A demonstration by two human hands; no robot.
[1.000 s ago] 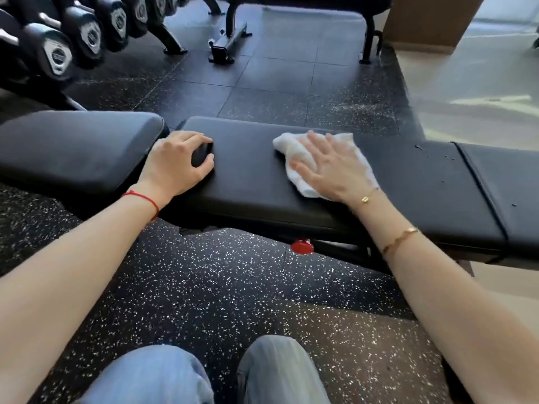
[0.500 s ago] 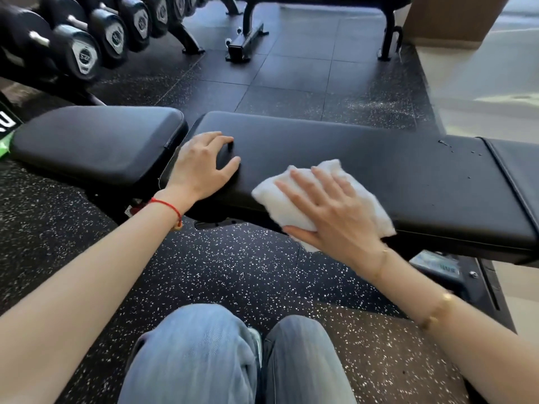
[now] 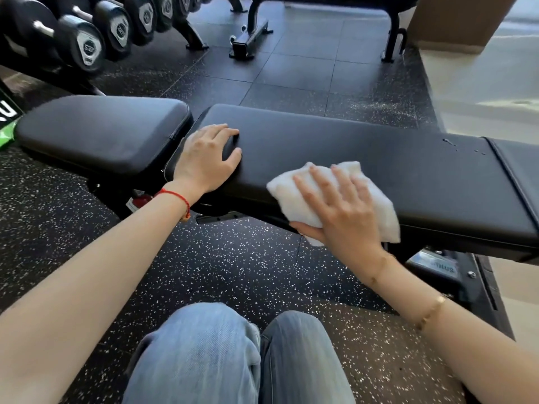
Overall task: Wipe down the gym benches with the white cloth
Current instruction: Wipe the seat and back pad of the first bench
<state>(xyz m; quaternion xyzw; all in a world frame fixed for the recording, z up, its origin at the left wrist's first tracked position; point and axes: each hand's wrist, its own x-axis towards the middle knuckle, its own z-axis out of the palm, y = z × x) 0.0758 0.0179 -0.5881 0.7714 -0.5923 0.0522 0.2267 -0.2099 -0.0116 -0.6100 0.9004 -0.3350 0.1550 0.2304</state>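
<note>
White cloth (image 3: 291, 196) overhung the bench (image 3: 408, 176) edge, centre-right; right grip (image 3: 347, 211) pressed it flat-fingered, left grip (image 3: 204, 161) lay slack, empty; unpinched, it might slip.

The left arm (image 3: 87, 281) reaches up from lower left, left hand (image 3: 204, 161) palm down, fingers loosely curved. The right arm (image 3: 452, 339) comes from lower right, right hand (image 3: 341, 208) pressing flat, fingers spread.

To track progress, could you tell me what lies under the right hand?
The white cloth, draped over the bench pad's near edge. The right hand covers its middle; the pad beneath is hidden.
</note>
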